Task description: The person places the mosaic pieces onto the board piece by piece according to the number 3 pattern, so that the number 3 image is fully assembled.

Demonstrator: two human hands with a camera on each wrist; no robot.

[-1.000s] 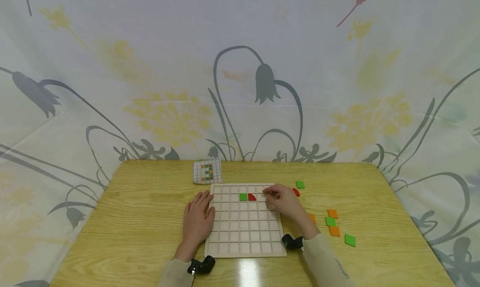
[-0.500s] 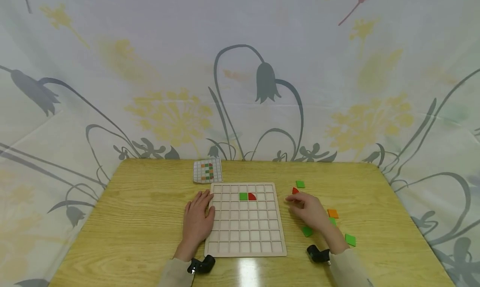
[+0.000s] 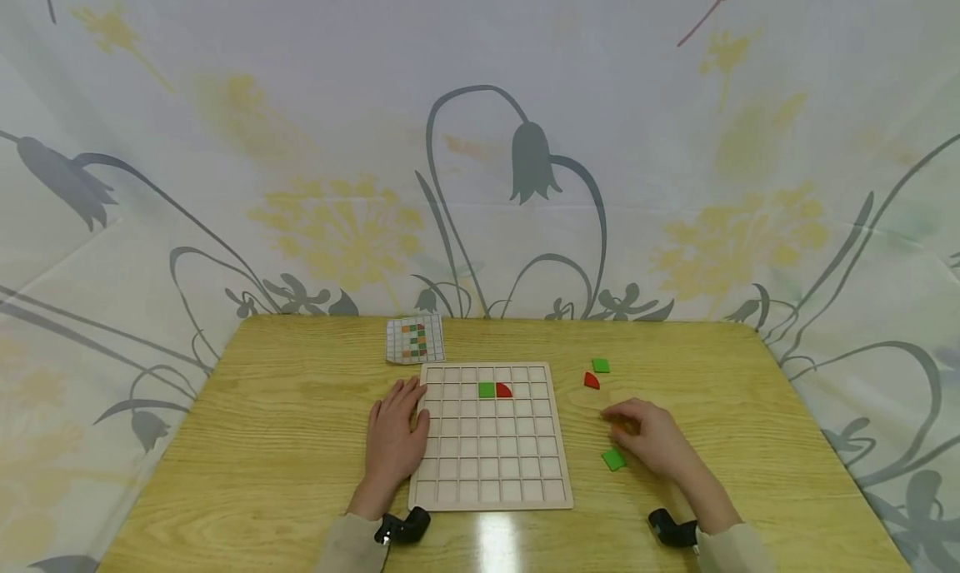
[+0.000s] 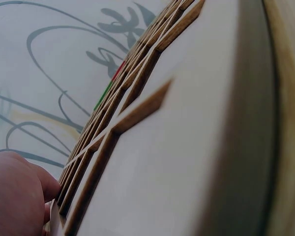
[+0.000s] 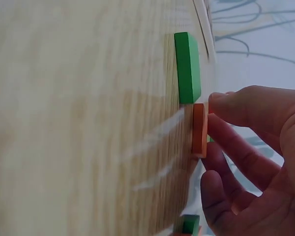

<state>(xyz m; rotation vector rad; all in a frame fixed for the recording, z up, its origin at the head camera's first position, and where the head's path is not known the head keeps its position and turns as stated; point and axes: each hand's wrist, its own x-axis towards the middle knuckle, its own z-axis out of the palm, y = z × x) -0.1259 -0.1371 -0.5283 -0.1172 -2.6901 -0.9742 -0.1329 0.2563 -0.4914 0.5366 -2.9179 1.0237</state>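
Note:
My left hand [image 3: 399,431] rests at the left edge of a pale wooden grid board [image 3: 468,509], its fingers extended over the rim. In the left wrist view, the hand [image 4: 17,196] shows at the lower left, beside the board's grooves. My right hand [image 3: 651,440] is low over the table, right of the board. The right wrist view shows its thumb and fingertips at a flat orange square tile [image 5: 199,130] on the table; no firm pinch is visible. A green square tile [image 5: 188,69] lies close to it. On the board sit a green square tile [image 3: 487,390] and a red quarter-circle tile [image 3: 504,391].
A printed pattern card [image 3: 396,354] lies behind the board's left corner. Another red quarter-circle [image 3: 592,381] and a green square [image 3: 601,366] lie at the back right. More tiles, including a green one [image 5: 191,223], are hidden from the head view by my right arm.
My right hand has left the upper right of the board, moving right and nearer to me, down to the orange tile. The left hand has stayed in place.

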